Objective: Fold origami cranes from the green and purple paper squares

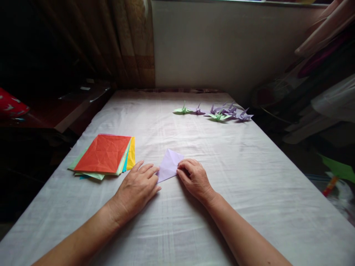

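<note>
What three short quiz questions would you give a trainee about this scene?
1. True or false: the right hand touches the lilac paper.
2. Which colour is the top sheet of the stack? A red, B blue, C black.
3. Fill in, near or far: the cranes lie toward the ___ end of the table.
Key: 1 true; 2 A; 3 far.

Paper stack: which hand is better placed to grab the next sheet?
Left, likely. The left hand lies just beside the paper stack; the right hand sits beyond the lavender paper, fingertips on it.
</note>
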Tool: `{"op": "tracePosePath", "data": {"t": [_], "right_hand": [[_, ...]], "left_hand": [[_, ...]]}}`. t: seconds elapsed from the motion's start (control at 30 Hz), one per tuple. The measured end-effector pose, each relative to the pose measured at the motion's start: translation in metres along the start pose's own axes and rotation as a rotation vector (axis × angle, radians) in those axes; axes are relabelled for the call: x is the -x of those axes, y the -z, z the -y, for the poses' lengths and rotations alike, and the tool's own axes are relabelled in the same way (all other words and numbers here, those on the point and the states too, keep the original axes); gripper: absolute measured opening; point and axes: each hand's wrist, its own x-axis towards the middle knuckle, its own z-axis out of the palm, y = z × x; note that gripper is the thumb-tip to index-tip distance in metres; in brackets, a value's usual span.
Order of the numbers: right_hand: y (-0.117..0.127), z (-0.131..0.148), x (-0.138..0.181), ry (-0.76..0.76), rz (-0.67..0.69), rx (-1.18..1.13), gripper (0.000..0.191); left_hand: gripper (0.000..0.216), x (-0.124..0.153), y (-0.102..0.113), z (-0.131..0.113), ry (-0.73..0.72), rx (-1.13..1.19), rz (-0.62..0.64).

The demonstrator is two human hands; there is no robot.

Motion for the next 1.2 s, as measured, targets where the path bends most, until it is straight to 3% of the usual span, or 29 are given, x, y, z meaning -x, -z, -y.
{"op": "tracePosePath", "data": {"t": [0.17, 0.4, 0.6, 0.67, 0.77, 0.83, 0.87, 0.97, 1.03, 1.1, 1.2], "right_hand": [[0.002, -0.002, -0.002, -0.052, -0.138, -0.159, 0.006], [0.006, -0.002, -0.002, -0.070, -0.190, -0.205, 0.008], [0.010, 0.009, -0.002, 0.212, -0.027, 0.097, 0.024], [0.009, 0.012, -0.002, 0.258, 0.010, 0.212, 0.015], [0.009, 0.015, -0.004, 0.269, -0.003, 0.237, 0.021], [0.012, 0.017, -0.006, 0.220, -0.075, 0.135, 0.021], [0.014, 0.018, -0.007, 0.162, -0.133, 0.050, 0.020], [0.021, 0.021, -0.013, -0.130, -0.306, -0.314, 0.014], [0.023, 0.020, -0.017, -0.324, -0.325, -0.556, 0.017], [0.020, 0.016, -0.020, -0.425, -0.265, -0.696, 0.021], [0.011, 0.008, -0.018, -0.422, -0.227, -0.606, 0.022]], "left_hand": [[0.014, -0.027, 0.005, -0.013, 0.058, -0.086, 0.109], [0.023, -0.027, 0.001, -0.023, 0.033, -0.204, 0.038], [0.020, -0.021, -0.006, -0.015, 0.022, -0.165, -0.076], [0.022, -0.020, -0.009, -0.010, 0.013, -0.138, -0.133], [0.019, -0.019, -0.009, -0.002, 0.023, -0.093, -0.283], [0.022, -0.018, -0.006, 0.004, 0.074, -0.035, -0.424], [0.035, -0.018, -0.005, 0.007, 0.125, 0.007, -0.486], [0.066, -0.017, -0.006, 0.013, 0.247, 0.128, -0.623], [0.069, -0.017, -0.011, 0.014, 0.271, 0.210, -0.635], [0.063, -0.018, -0.019, 0.014, 0.263, 0.290, -0.604], [0.048, -0.019, -0.027, 0.014, 0.201, 0.332, -0.543]]}}
